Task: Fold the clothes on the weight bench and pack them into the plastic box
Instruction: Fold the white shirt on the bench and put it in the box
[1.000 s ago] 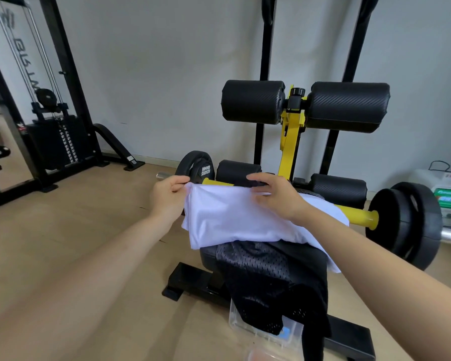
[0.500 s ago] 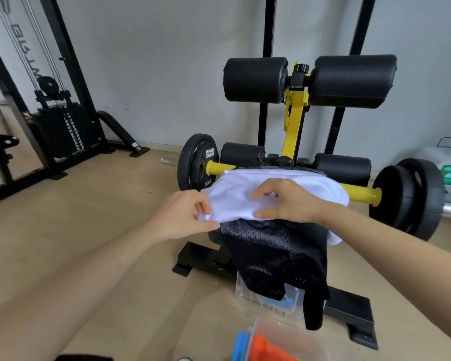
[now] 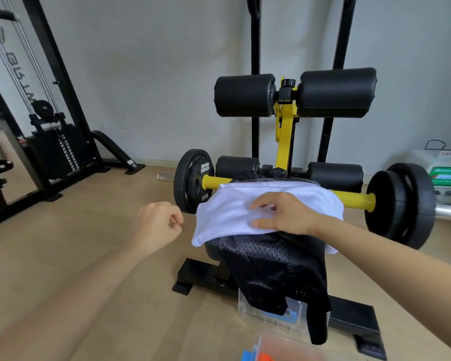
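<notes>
White cloth, a folded garment [image 3: 224, 217], lies across the top of the weight bench [image 3: 210, 250], its left corner hanging off the bench's left edge. The right hand [image 3: 284, 217] rests on the middle of it with thumb and fingers curled into the fabric, gathering a small bunch of it. The left hand [image 3: 156, 225] hangs in the air just beside the bench's left edge, apart from the cloth, clenched with the thumb against the forefinger and nothing in it. Under the white garment a black mesh garment [image 3: 271, 269] drapes over the bench's near end and hangs down into the clear plastic box [image 3: 271, 316] on the floor at the bench's foot. Behind the bench's far end runs a yellow barbell [image 3: 354, 200] with black plates.
</notes>
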`<action>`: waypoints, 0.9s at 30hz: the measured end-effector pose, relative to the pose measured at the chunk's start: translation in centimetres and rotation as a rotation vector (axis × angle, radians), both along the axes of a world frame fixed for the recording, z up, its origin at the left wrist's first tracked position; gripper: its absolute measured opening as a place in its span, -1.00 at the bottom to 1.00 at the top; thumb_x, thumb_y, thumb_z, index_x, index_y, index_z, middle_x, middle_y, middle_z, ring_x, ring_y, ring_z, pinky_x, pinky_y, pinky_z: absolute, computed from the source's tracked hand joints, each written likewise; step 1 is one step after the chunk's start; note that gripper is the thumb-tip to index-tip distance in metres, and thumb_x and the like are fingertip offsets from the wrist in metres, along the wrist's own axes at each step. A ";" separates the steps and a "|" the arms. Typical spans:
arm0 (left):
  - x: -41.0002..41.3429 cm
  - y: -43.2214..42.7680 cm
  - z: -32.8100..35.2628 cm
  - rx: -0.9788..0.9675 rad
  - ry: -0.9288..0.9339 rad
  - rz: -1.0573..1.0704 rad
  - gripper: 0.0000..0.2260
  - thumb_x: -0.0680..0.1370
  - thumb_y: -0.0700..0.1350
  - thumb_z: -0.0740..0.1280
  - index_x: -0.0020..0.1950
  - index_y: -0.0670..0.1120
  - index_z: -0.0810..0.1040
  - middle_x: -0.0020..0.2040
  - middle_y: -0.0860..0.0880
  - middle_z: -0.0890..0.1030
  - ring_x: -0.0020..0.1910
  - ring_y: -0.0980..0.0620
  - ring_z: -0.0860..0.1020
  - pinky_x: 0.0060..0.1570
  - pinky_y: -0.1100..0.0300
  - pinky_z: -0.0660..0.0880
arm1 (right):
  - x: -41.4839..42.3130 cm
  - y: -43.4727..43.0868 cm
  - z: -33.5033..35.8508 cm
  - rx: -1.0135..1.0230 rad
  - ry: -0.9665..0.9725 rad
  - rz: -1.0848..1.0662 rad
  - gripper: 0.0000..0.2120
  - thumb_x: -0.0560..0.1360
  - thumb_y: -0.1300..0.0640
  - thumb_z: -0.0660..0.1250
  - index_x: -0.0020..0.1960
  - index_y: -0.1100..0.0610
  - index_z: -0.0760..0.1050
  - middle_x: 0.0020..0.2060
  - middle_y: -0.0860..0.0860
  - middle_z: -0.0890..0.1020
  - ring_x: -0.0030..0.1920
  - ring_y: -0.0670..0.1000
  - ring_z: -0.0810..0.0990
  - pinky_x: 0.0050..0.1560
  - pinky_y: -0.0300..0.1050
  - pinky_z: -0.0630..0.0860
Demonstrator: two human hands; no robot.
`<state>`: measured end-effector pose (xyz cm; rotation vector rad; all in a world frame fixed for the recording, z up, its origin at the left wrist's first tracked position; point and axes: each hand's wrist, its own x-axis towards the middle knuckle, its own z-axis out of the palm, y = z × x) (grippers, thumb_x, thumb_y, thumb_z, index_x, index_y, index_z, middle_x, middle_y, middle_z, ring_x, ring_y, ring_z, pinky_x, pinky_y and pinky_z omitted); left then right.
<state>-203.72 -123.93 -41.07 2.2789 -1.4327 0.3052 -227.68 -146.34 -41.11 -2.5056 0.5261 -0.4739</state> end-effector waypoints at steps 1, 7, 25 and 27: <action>-0.1 -0.3 0.1 -0.040 0.041 0.007 -0.80 0.38 -0.25 0.38 -0.20 0.06 0.67 -0.25 0.14 0.59 -0.23 0.12 0.57 -0.25 0.26 0.45 | -0.1 -0.4 0.2 0.044 -0.050 -0.036 -0.68 0.40 -0.09 0.52 0.12 -0.05 0.62 0.06 -0.15 0.64 0.06 -0.10 0.58 0.14 -0.19 0.50; -2.6 -4.7 0.3 -0.095 0.134 -0.090 -0.88 0.48 -0.07 0.42 -0.01 0.10 0.66 -0.12 0.16 0.65 -0.12 0.13 0.59 -0.16 0.18 0.51 | -1.7 -5.2 0.9 -0.061 -0.100 -0.357 -0.78 0.50 0.17 0.42 0.14 0.12 0.63 0.03 0.00 0.66 -0.11 -0.02 0.54 -0.04 -0.22 0.39; -1.2 -8.5 -0.7 -0.232 0.236 0.204 -0.85 0.48 -0.18 0.34 -0.19 0.04 0.65 -0.29 0.11 0.64 -0.19 -0.05 0.59 -0.26 0.05 0.53 | 0.8 -7.8 0.8 -0.053 -0.153 -0.439 -0.79 0.49 0.28 0.30 0.03 0.11 0.65 -0.03 0.03 0.70 0.02 0.08 0.62 0.05 -0.11 0.50; -0.8 -7.9 -1.0 -0.160 0.356 0.181 -0.86 0.48 -0.12 0.36 -0.18 0.11 0.66 -0.27 0.20 0.65 -0.15 0.05 0.62 -0.19 0.10 0.56 | 0.4 -7.6 0.5 -0.033 -0.089 -0.360 -0.70 0.49 0.28 0.31 0.19 0.12 0.61 0.12 0.02 0.67 0.04 0.05 0.63 0.12 -0.16 0.47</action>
